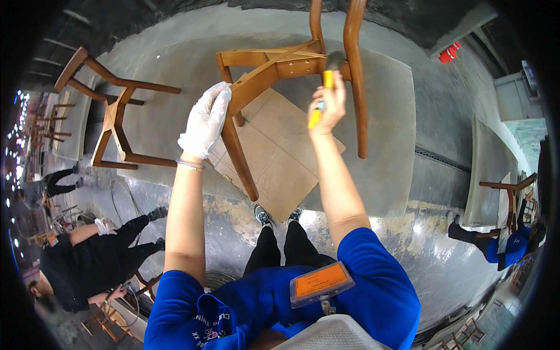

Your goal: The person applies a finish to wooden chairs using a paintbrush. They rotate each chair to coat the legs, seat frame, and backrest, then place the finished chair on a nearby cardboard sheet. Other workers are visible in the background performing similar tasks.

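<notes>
A brown wooden chair frame (252,89), without a seat panel, stands tilted over a flat cardboard sheet (280,137). My left hand (205,119), in a thin white glove, is closed around the frame's near left corner, above a front leg. My bare right hand (330,108) grips a yellow-handled brush (328,80). Its dark, rounded head is blurred and lies against or just over the rail beside the right-hand leg; contact cannot be made out. Crossed braces span the frame, and screw holes show on the inner rail block.
Under the cardboard spreads a wide grey table (385,105). Another wooden chair frame (116,119) rests at its left. A person in black (87,256) works at lower left; a person in blue (513,248) is at far right beside another table (493,169).
</notes>
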A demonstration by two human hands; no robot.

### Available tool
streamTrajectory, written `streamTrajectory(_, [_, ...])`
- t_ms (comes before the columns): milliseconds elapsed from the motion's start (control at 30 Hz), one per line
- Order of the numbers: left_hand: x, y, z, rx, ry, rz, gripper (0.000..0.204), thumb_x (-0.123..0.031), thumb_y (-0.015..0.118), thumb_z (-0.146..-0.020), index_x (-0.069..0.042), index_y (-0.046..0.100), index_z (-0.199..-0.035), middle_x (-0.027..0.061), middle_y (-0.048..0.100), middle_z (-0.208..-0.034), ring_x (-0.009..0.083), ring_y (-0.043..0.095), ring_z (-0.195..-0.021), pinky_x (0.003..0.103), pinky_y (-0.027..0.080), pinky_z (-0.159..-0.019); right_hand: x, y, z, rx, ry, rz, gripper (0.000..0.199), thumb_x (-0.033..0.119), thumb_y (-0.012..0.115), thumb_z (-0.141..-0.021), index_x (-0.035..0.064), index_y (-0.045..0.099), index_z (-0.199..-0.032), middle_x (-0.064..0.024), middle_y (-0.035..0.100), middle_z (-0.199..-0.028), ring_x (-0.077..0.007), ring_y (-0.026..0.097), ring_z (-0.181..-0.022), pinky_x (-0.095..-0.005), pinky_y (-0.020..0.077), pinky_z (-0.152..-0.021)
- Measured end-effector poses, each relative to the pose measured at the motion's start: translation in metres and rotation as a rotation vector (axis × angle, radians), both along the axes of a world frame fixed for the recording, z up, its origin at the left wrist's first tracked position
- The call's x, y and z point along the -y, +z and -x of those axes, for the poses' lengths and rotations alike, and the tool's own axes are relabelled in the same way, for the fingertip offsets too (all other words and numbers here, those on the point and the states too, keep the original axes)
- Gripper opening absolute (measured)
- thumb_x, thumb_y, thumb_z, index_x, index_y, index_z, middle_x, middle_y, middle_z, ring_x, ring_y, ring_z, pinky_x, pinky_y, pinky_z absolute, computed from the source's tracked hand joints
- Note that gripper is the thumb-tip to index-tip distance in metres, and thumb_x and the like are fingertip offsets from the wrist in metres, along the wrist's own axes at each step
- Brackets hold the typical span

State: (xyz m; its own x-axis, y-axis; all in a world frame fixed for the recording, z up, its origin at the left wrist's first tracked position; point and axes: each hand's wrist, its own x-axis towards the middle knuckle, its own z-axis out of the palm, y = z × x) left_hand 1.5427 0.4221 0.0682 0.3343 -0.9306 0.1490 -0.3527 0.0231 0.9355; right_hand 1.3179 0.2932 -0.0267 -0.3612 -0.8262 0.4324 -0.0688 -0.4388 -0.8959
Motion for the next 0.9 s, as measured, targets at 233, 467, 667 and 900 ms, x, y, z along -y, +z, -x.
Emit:
streamTrajectory(233, [-0.001,-0.011,-0.004,-0.027,-0.01,0.016,0.032,-0.017,0.064,-0.107,0.001,0.066,-0.133,0.0095,0.069,-0.131,0.0151,0.061,-0.122,0.031,0.046,-0.11,-0.016,-0.002,0.013,-0.281,0.227,0.116,0.022,-0.017,0.064,-0.076,0.0031,0.062,-0.068,-0.0217,0.069,-0.135,-0.0318,0.071,-0.119,-0.0387,0.0595,-0.097])
streamTrajectory(467, [-0.007,0.0,0.004,0.062,-0.061,0.001,0.035,-0.019,0.058,-0.11,0.002,0.064,-0.137,0.0091,0.068,-0.137,0.0157,0.059,-0.127,0.031,0.042,-0.114,0.0,0.002,0.028,-0.485,-0.168,0.291,0.023,-0.008,0.072,-0.079,0.0084,0.059,-0.069,-0.018,0.068,-0.14,-0.0367,0.064,-0.132,-0.0441,0.0505,-0.113])
streamTrajectory(667, [-0.017,0.016,-0.004,0.19,-0.155,-0.011,0.056,-0.042,0.038,-0.115,0.002,0.064,-0.139,0.0124,0.071,-0.133,0.0201,0.06,-0.131,0.034,0.043,-0.113,-0.027,0.059,-0.024,0.944,0.62,-0.093,0.024,-0.01,0.073,-0.089,0.0095,0.059,-0.086,-0.0154,0.071,-0.124,-0.0275,0.069,-0.117,-0.0397,0.0583,-0.095])
streamTrajectory(900, [-0.014,0.045,-0.011,0.364,-0.155,-0.284,0.074,-0.062,0.007,-0.111,-0.031,0.065,-0.143,0.0248,0.071,-0.087,0.0405,0.065,-0.073,0.045,0.05,-0.085,-0.207,-0.017,-0.013,0.976,0.583,-0.794,0.026,0.001,0.075,-0.093,0.0176,0.055,-0.097,0.0012,0.063,-0.095,-0.0167,0.068,-0.1,-0.0292,0.052,-0.069])
